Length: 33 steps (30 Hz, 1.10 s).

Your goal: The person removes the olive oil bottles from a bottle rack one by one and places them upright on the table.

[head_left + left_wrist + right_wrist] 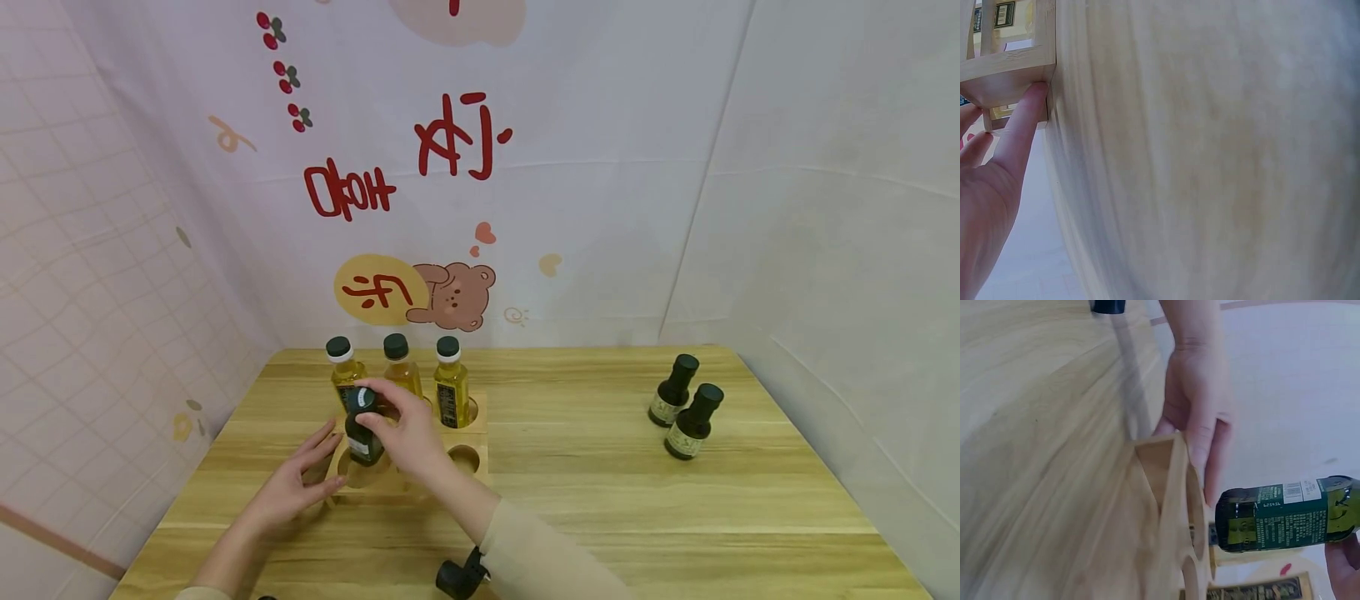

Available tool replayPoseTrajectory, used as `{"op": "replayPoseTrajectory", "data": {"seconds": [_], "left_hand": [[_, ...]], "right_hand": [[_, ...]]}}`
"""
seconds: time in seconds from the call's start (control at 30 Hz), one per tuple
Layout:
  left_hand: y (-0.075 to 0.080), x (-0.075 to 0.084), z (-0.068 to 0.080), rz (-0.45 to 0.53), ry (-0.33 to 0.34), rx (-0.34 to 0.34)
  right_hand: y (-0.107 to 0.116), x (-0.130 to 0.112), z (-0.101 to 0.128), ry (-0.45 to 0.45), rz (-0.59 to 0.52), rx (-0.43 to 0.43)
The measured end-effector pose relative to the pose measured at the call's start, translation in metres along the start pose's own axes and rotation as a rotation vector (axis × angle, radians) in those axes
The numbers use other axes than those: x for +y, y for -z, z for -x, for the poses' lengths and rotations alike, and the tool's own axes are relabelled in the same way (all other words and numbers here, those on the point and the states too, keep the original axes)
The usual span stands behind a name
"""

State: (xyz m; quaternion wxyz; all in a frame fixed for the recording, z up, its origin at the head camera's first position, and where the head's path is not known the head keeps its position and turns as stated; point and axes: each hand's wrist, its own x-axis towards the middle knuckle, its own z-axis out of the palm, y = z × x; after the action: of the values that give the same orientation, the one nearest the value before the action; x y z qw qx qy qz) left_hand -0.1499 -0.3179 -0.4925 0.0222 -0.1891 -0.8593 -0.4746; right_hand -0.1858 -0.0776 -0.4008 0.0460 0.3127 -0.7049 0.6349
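Observation:
A small dark green bottle with a dark cap is held near its top by my right hand. It tilts slightly over the front left round hole of a wooden bottle rack. In the right wrist view the bottle's base is right at the hole's rim, its green label showing. My left hand touches the rack's left end with extended fingers, the thumb near the front corner. Three bottles of yellow oil with dark green caps stand in the rack's back row, one partly hidden by my right hand.
Two dark bottles with pale labels stand close together on the right of the wooden table. A black object shows beside my right sleeve at the front. Printed white cloth hangs behind the table and along its sides.

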Motion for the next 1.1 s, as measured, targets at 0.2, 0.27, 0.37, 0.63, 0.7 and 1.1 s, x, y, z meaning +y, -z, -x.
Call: {"op": "replayPoseTrajectory", "data": {"seconds": [0.2,0.27,0.37,0.63,0.7,1.1], "left_hand": [[0.0,0.002,0.0,-0.028,0.005,0.0],[0.0,0.002,0.0,-0.024,0.01,-0.004],[0.0,0.003,0.001,-0.018,0.016,-0.01],[0.0,0.002,0.001,-0.021,0.018,-0.007],[0.0,0.002,0.001,-0.027,0.02,-0.007],[0.0,0.001,0.0,-0.114,-0.012,0.014]], "right_hand": [[0.025,-0.003,0.007,-0.027,0.013,0.019],[0.034,-0.002,0.01,-0.042,0.014,0.033],[0.051,-0.002,0.016,-0.052,0.008,0.052],[0.101,-0.003,0.036,-0.024,0.006,0.119],[0.114,-0.001,0.041,-0.028,0.001,0.14],[0.196,0.019,0.081,0.0,0.11,0.24]]}}
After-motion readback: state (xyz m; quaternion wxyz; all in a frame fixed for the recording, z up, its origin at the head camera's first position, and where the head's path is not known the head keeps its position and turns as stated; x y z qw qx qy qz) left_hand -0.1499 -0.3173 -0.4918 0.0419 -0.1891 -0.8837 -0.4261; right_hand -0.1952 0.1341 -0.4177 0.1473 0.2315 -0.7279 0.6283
